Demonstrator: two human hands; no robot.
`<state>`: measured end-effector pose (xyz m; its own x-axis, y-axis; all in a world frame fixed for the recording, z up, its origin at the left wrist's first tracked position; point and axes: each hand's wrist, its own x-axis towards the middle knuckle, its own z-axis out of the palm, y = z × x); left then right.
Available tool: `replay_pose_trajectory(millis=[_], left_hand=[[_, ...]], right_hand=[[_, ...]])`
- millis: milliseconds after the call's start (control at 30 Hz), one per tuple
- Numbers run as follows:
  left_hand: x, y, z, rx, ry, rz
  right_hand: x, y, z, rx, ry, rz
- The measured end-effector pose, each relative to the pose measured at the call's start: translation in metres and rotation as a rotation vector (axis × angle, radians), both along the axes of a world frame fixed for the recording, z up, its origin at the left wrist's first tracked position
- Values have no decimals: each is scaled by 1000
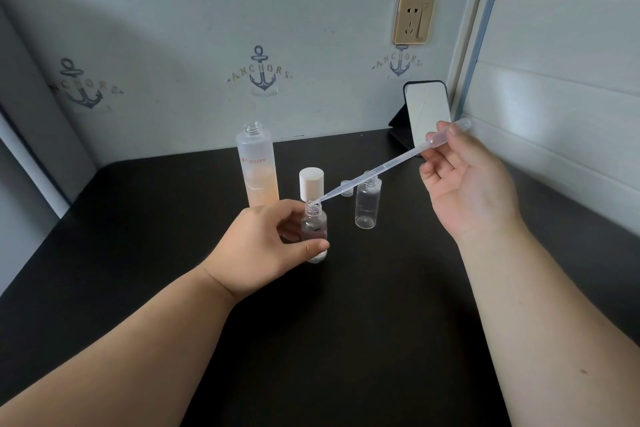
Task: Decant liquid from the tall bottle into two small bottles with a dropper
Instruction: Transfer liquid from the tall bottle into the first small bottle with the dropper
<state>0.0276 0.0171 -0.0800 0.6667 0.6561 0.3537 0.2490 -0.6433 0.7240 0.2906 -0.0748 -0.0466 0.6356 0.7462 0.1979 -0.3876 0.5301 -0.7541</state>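
A tall frosted bottle (258, 163) stands uncapped at the back of the black table (346, 322), its lower part filled with peach liquid. My left hand (263, 246) grips a small clear bottle (314, 236) standing on the table, thumb in front and fingers behind. My right hand (467, 184) pinches the bulb end of a clear plastic dropper (381, 167), which slants down to the left with its tip at the small bottle's open mouth. A second small clear bottle (367, 205) stands open to the right, apart from both hands.
A white cap (311, 182) stands just behind the held bottle. A small clear cap (346, 187) lies beside the second bottle. A small mirror (427, 111) leans against the wall at the back right. A wall socket (412, 20) sits above it.
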Motion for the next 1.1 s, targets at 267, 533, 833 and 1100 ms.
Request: replay_pose_trajectory(millis=[267, 533, 833, 1100], left_hand=[[2, -1, 0, -31, -40, -32], [3, -1, 1, -47, -47, -53], [2, 0, 1, -80, -57, -73], [2, -1, 1, -94, -53, -69]], right_hand=[[0, -1, 2, 10, 36, -22], [-1, -2, 3, 13, 29, -36], [-1, -3, 4, 34, 50, -44], [-1, -3, 4, 69, 60, -60]])
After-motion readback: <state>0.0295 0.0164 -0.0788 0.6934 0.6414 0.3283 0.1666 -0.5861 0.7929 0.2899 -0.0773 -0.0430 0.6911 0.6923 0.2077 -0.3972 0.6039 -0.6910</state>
